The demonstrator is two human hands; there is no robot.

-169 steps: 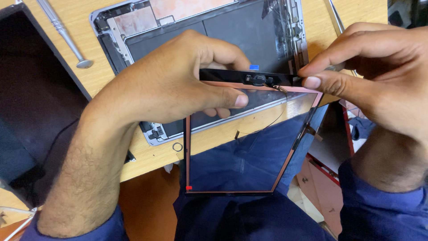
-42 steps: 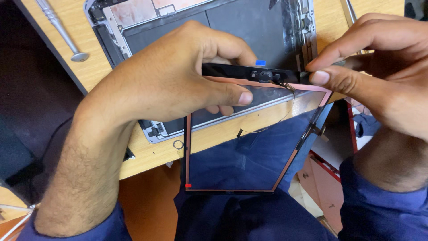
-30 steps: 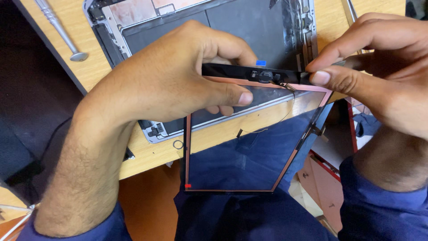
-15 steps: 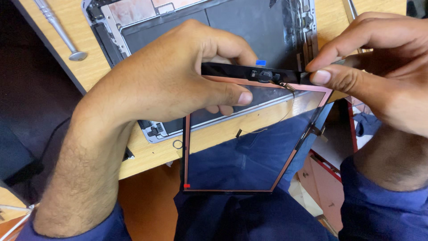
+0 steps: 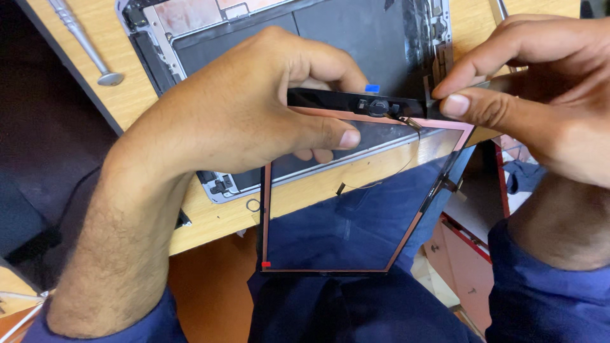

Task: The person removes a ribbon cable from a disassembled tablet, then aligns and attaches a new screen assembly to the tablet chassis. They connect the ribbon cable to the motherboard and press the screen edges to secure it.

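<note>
Glass panel (image 5: 356,209) held upright over desk (image 5: 146,95) edge; left hand (image 5: 241,114) gripping top bezel, right hand (image 5: 540,95) pinching corner. Likely mid-teardown; next calls for gentle, steady handling.

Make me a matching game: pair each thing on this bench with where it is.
Things:
1. glass panel
2. screwdriver
3. open tablet
4. blue tab

Places:
A. far left on the desk
B. held by both hands
C. just above the panel's black top strip
D. flat on the desk behind the hands

Pairs: 1-B, 2-A, 3-D, 4-C
</note>
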